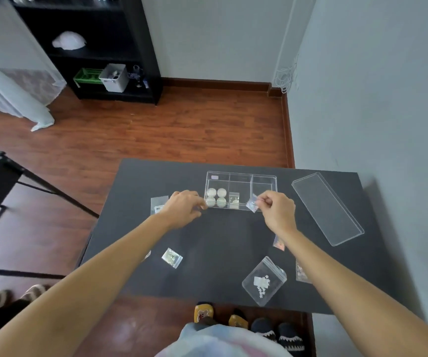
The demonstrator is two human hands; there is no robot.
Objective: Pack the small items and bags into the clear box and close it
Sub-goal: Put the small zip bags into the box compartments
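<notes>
A clear box [264, 177] with three compartments stands open on the black table. Its left compartment holds several white round items [216, 197], its middle one a small bag [234, 200]. My right hand [276, 210] pinches a small shiny bag [252, 204] at the box's front edge, by the right compartment. My left hand [182, 208] touches the box's front left corner with curled fingers; whether it grips the box is unclear. The clear lid [327, 208] lies flat to the right. Loose small bags lie on the table: [172, 257], [279, 242], [159, 204], [301, 271].
A larger clear zip pouch [264, 280] with white bits lies near the table's front edge. The black table [220, 240] stands against a wall on the right. Slippers [277, 331] sit on the floor below. A black shelf [99, 47] stands far back left.
</notes>
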